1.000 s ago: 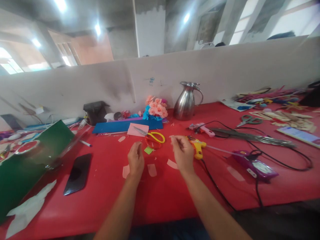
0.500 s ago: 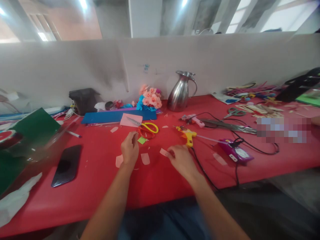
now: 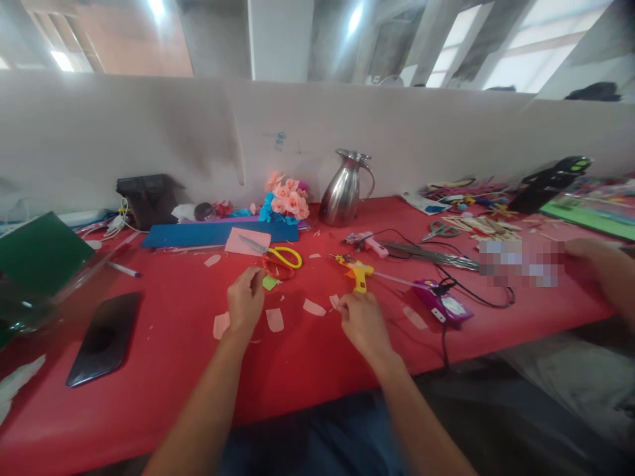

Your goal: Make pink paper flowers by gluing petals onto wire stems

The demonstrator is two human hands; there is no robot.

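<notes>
My right hand (image 3: 364, 325) is closed in a pinch at a small pink paper piece (image 3: 335, 301), just below a yellow glue gun (image 3: 358, 272). Its fingertips meet the edge of that piece. My left hand (image 3: 246, 301) is curled with fingers pressed together; what it holds, if anything, is hidden. Just beyond it lie scissors (image 3: 282, 258) with yellow and red handles, their blades over a pink paper sheet (image 3: 237, 242). Between the hands, cut pink pieces (image 3: 274, 320) rest on the red table, one (image 3: 314, 307) beside my right fingertips. A green scrap (image 3: 270, 283) touches the scissors' side.
A phone (image 3: 105, 338) lies at left. Paper flowers (image 3: 290, 198) and a steel jug (image 3: 344, 188) stand at the back. A pink glue gun (image 3: 372, 244), wires (image 3: 431, 254), and a purple power box (image 3: 444, 303) with cords occupy the right. Another person's hand (image 3: 592, 258) reaches in there.
The view has swung right. My right hand has moved off one pink piece, now flat on the table, to another piece right of it. My left hand stays near the scissors.
</notes>
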